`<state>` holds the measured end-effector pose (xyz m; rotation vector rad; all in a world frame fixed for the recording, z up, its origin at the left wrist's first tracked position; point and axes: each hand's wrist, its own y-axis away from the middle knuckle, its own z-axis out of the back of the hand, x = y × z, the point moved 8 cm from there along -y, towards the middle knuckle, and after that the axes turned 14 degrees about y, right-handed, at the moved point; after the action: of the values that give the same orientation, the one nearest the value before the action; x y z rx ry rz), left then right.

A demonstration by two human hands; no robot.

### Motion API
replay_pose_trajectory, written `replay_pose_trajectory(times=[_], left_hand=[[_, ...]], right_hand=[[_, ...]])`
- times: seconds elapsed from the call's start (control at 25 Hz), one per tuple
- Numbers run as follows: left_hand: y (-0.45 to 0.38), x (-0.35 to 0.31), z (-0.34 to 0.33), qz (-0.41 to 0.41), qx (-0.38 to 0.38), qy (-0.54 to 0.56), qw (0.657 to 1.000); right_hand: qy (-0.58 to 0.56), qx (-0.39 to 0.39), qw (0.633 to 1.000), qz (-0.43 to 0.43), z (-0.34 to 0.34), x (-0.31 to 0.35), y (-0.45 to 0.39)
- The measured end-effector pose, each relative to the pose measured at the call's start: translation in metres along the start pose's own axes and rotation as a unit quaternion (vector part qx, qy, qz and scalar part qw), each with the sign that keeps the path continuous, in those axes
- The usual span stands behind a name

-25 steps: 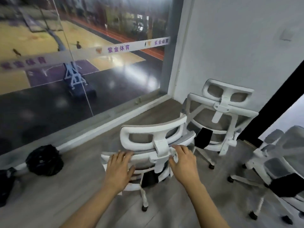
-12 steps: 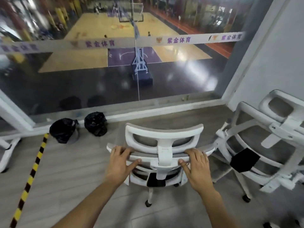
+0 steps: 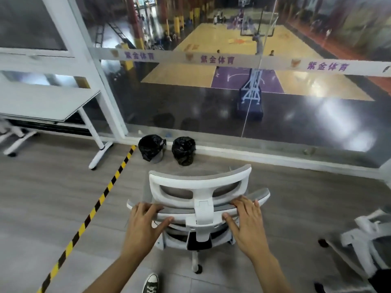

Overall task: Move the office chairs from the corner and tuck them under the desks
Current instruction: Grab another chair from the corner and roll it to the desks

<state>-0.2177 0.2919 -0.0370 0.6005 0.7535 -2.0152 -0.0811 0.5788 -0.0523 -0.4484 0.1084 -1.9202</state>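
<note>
Both hands, left hand (image 3: 146, 224) and right hand (image 3: 246, 223), curl spread fingers over the chair (image 3: 198, 199) back mid-floor, wheeling it; next it must swing left toward the desk (image 3: 42, 104).

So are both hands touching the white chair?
Touching. The head view shows the left hand and right hand gripping the top edge of the white office chair backrest, fingers curled over it.

Two chairs (image 3: 198, 199) (image 3: 364, 240), two bins (image 3: 151, 147) (image 3: 183, 150), one desk (image 3: 42, 102)
</note>
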Motion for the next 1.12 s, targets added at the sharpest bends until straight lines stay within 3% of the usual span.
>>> replay_pose_trajectory(times=[0.52,0.76,1.12], left_hand=[[0.114,0.180,0.222,0.149,-0.223,-0.039,0.963],[0.163,0.282,0.322,0.255,-0.249,-0.092,0.930],[0.195,0.452,0.490,0.327,-0.300,-0.077,0.893]], right_hand=[[-0.065,0.081,0.968,0.230,-0.101,0.318,-0.057],[-0.101,0.107,0.942,0.303,-0.147,0.484,-0.061],[-0.121,0.118,0.911,0.377,-0.233,0.749,-0.078]])
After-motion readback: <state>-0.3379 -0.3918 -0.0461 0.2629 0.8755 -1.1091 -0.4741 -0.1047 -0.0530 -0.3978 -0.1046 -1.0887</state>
